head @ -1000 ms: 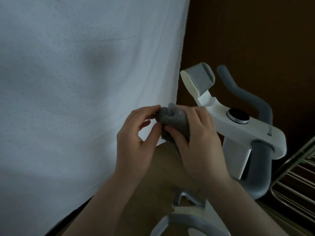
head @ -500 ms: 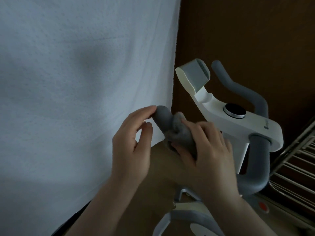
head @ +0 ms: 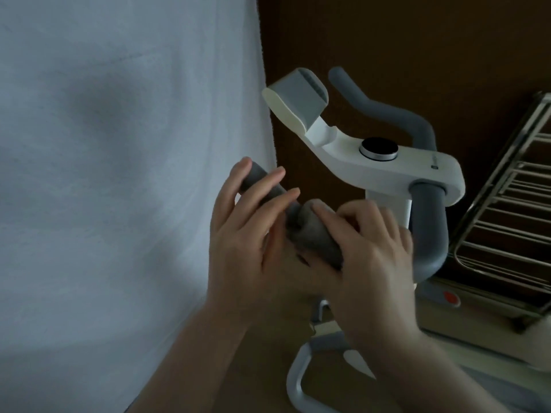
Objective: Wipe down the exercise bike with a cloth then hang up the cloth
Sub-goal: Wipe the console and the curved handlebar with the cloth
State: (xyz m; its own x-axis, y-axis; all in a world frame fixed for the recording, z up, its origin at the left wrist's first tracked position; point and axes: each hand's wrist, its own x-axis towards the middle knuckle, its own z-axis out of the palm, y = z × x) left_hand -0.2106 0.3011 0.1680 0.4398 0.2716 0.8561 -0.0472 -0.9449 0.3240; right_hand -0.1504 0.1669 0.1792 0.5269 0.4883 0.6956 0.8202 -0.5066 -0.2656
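The white exercise bike (head: 417, 171) has grey foam handlebars and a black dial (head: 378, 149) on its console. My right hand (head: 375, 251) grips a grey cloth (head: 316, 236) wrapped round the near handlebar. The bare end of that handlebar (head: 259, 181) pokes out to the upper left of the cloth. My left hand (head: 241, 234) rests on that end, its fingers fairly straight across it. The far handlebar (head: 387, 111) curves up behind the console. Where the near handlebar runs under the cloth is hidden.
A white sheet (head: 119, 174) hangs close on the left, right beside the handlebar end. A metal drying rack (head: 507, 219) leans at the right. A brown wall (head: 417, 40) stands behind the bike. The bike's lower frame (head: 298, 368) shows below my arms.
My right hand slid the cloth down the handlebar toward me, uncovering the grip's end. My left hand moved from the cloth onto that bare end.
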